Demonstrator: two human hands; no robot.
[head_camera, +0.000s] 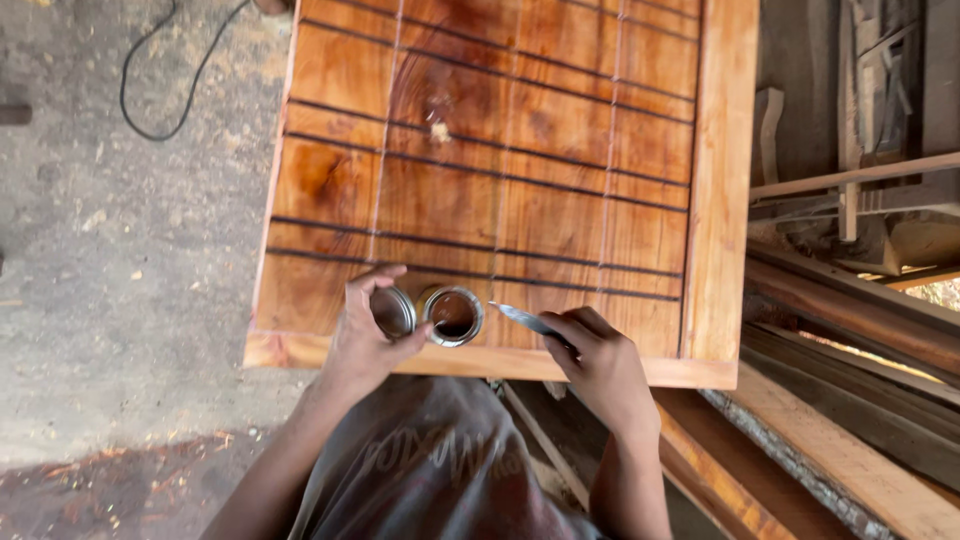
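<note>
Left hand, lower centre of frame: fingers curled around a round metal lid, thumb over its top edge, lid held tilted on edge just left of the tin. Wrist bent inward, forearm running down to lower left.

Right hand, just right of centre: clenched on a flat metal blade, knuckles up, blade tip pointing left toward the tin, not touching it. Forearm drops straight to the bottom edge.

Small open round tin sits between the 2 hands on the surface, near its front edge, dark brown content inside. Lid and tin rim just beside each other; cannot tell if they touch.

Surface is a reddish wooden door panel, glossy, with dark horizontal grooves and pale vertical lines, lighter frame on the right side. Small pale speck at upper centre.

Concrete floor on the left, black cable looped in the upper left. Stacked timber planks on the right.
</note>
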